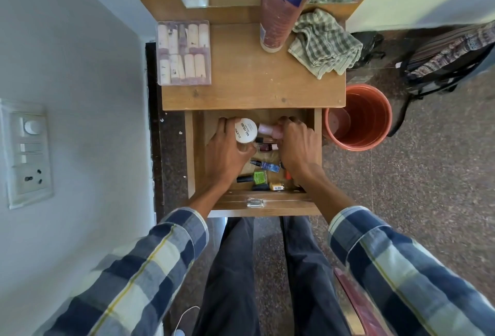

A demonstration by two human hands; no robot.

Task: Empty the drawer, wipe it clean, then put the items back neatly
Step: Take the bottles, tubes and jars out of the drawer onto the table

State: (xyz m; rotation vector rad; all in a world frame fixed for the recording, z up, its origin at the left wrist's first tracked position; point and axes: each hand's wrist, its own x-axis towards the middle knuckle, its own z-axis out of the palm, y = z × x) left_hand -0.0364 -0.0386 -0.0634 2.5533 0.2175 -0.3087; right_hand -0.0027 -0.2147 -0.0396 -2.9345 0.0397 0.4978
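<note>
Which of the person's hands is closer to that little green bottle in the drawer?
Left, narrowly. The left hand, holding the white jar, lies just up and left of the green bottle. The right hand, gripping the pink bottle, sits further up and to the right.

Speckled stone floor [428, 188]; pale wall [80, 54] at nine o'clock with a switchboard [28, 152]; orange bucket [359, 118], perhaps a backpack [450, 59], at two o'clock.
</note>
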